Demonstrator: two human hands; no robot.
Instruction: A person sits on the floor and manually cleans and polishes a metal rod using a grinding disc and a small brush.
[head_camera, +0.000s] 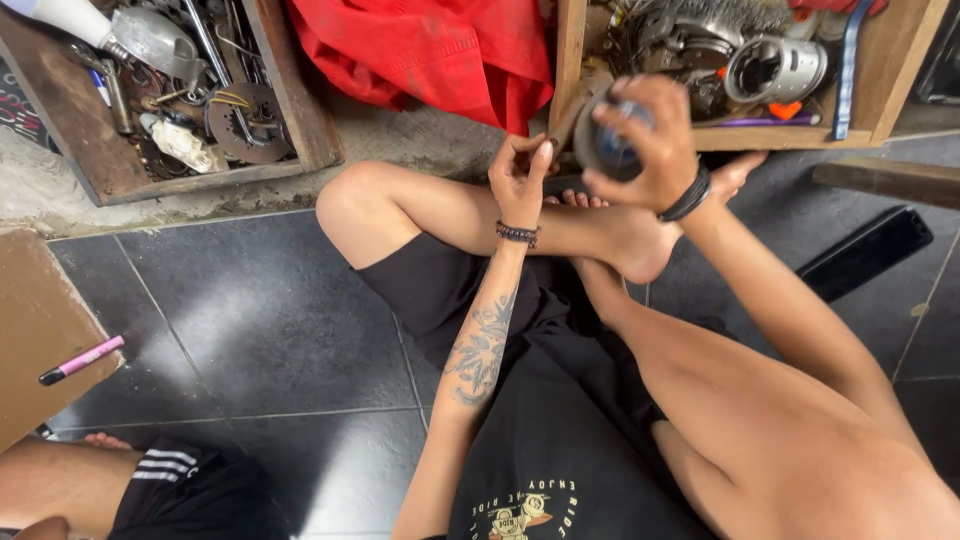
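No packages, labels, signs or screens show. The nearest thing is a small yellow printed emblem (527, 510) on the seated person's black shorts, bottom centre.

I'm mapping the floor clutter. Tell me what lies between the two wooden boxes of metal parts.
In the head view, a crumpled red cloth lies between the left wooden box and the right wooden box, over rough concrete.

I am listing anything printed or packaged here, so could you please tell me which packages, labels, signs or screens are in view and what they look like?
No packages, signs or screens show.
Printed emblem: on the person's black shirt, bottom centre, a yellowish round design with curved lettering.
Striped shorts: on another person, bottom left, black with white bands.
Small round part: in the right hand, dark and blurred; any label cannot be told.
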